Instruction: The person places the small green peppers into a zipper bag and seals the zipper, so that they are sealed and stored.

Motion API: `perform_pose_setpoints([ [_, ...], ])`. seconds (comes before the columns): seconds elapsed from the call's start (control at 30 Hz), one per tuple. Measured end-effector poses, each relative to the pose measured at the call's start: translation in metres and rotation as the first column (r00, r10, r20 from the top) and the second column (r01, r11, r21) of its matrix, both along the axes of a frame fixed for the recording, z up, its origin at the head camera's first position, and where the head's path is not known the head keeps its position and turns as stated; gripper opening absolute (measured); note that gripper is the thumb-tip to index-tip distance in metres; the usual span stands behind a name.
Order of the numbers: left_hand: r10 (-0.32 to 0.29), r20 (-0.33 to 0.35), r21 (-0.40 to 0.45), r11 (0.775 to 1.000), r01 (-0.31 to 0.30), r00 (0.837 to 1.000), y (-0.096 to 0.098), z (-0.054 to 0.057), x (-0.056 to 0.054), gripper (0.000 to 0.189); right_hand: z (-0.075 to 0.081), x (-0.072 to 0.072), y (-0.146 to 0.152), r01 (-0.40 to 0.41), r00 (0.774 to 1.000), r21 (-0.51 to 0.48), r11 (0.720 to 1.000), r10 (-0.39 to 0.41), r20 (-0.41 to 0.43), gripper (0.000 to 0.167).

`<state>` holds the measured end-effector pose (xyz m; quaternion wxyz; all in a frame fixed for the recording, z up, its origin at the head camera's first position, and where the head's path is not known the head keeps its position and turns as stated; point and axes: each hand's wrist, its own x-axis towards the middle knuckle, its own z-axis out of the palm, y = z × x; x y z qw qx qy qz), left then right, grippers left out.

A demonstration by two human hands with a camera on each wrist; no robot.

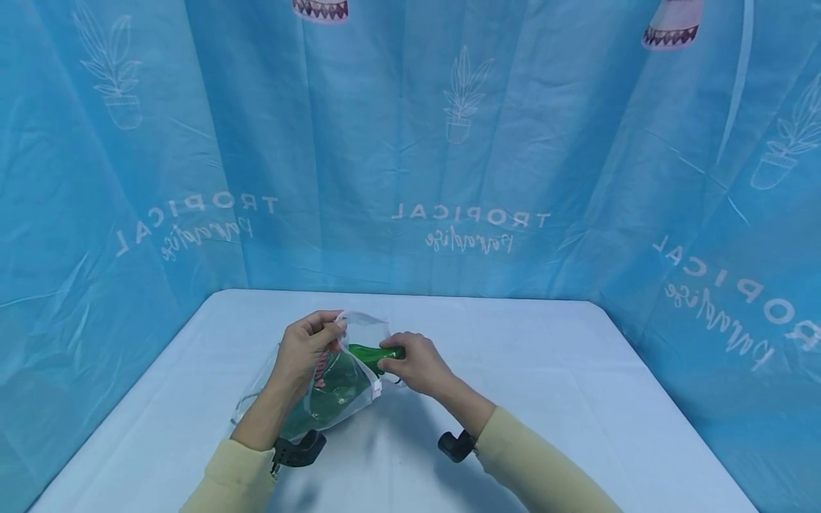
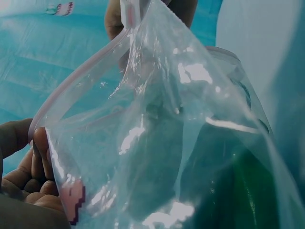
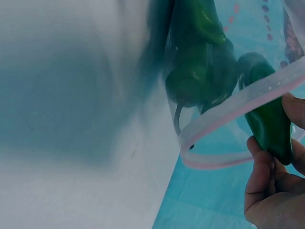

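A clear plastic zip bag point(image 1: 359, 410) lies tilted on the table with several green peppers point(image 3: 190, 78) visible through its side. My left hand point(image 1: 301, 353) pinches the upper rim of the bag between thumb and finger, and the mouth gapes toward the right. At that mouth my right hand point(image 1: 417, 363) holds one green pepper point(image 3: 271, 126) by its narrow end. The pepper's wider end is inside the opening, past the pink-edged rim point(image 3: 238, 107). In the left wrist view, the bag's film covers most of the scene, and green shapes point(image 2: 252, 191) show dimly through it.
A white-covered table point(image 1: 545, 399) spreads beneath both hands. Blue printed curtains point(image 1: 410, 164) hang behind it and along both sides. Black wrist cameras point(image 1: 300, 449) are strapped on both wrists, near the pale sleeves point(image 1: 532, 456).
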<state>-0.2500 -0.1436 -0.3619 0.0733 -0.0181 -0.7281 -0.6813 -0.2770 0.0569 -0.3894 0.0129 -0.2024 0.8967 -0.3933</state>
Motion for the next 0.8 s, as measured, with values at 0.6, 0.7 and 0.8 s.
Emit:
perform_pose_setpoints([
  [0.6, 0.014, -0.026, 0.009, 1.000, -0.014, 1.000, -0.005, 0.009, 0.000, 0.034, 0.008, 0.007, -0.003, 0.024, 0.995, -0.071, 0.997, -0.031, -0.091, 0.036],
  [0.7, 0.019, -0.032, 0.006, 1.000, -0.019, 0.999, -0.007, 0.010, -0.001, 0.035, 0.007, 0.008, 0.004, 0.033, 0.995, -0.109, 0.993, -0.043, -0.095, 0.035],
  [0.8, 0.024, -0.029, 0.000, 1.000, -0.024, 0.999, -0.008, 0.011, -0.002, 0.036, 0.005, 0.009, 0.011, 0.038, 0.993, -0.141, 0.989, -0.053, -0.103, 0.033],
])
